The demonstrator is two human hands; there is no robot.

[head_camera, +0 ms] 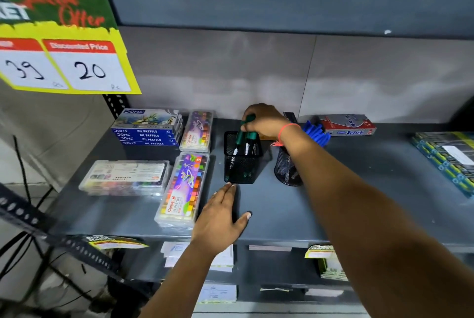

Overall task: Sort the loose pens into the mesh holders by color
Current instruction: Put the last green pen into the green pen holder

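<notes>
A square black mesh holder [241,168] stands mid-shelf with green pens [246,138] sticking out of it. My right hand [264,120] is closed around the tops of those green pens, directly above the square holder. To its right stands a round black mesh holder [287,170], partly hidden by my right forearm, with blue pens [316,132] fanning out of its top. My left hand [221,211] lies flat and open on the grey shelf [333,202], fingertips just touching the square holder's front base.
Oil pastel boxes [148,127] and clear pastel cases [183,189] fill the shelf's left side. A red pen box [348,125] lies at the back right, and a stack of packets [446,161] at the far right. A yellow price sign [61,35] hangs upper left.
</notes>
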